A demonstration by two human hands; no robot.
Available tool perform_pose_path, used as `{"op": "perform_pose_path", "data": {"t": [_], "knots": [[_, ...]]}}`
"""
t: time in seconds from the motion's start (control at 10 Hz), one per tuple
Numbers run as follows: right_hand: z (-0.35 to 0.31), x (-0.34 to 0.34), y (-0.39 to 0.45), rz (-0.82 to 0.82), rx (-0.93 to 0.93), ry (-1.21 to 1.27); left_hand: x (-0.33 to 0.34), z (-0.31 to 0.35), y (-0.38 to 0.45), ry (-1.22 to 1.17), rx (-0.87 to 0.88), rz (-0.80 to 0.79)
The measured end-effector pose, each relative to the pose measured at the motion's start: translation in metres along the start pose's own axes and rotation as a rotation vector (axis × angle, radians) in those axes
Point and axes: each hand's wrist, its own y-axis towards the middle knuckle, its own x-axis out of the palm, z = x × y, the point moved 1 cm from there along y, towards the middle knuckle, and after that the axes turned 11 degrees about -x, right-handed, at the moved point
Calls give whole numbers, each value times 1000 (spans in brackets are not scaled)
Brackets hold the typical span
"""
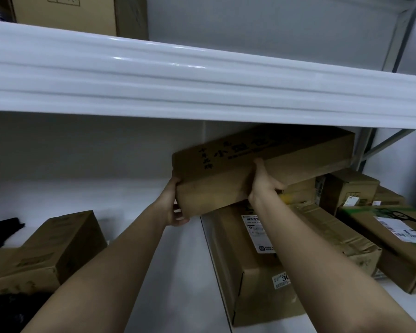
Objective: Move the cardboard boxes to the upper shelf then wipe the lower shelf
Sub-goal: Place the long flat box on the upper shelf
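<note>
Got both hands on the long flat brown cardboard box (262, 164), left fingers (178, 216) curled under its near corner, right fingers (259, 169) clamped on its side. It's tilted just under the white metal upper shelf (202, 80) edge above my fingers, so I'd pull back before lifting.

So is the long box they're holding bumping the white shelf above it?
Cannot tell. In the head view the long box runs back under the upper shelf's white edge, which hides its far top, so neither a gap nor contact shows.
</note>
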Motion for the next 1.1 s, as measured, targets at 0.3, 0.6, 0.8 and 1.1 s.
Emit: {"op": "perform_pose_path", "data": {"t": [0.3, 0.6, 0.8, 1.1], "knots": [[-6, -21, -40, 136, -44, 221, -13, -11, -39, 15, -18, -179], [-3, -51, -75, 83, -115, 202, -25, -26, -67, -12, -32, -268], [5, -75, -113, 88, -84, 219, -30, -44, -93, -11, -20, -256], [17, -139, -157, 55, -27, 271, -21, -86, -133, 14, 90, -174]]}}
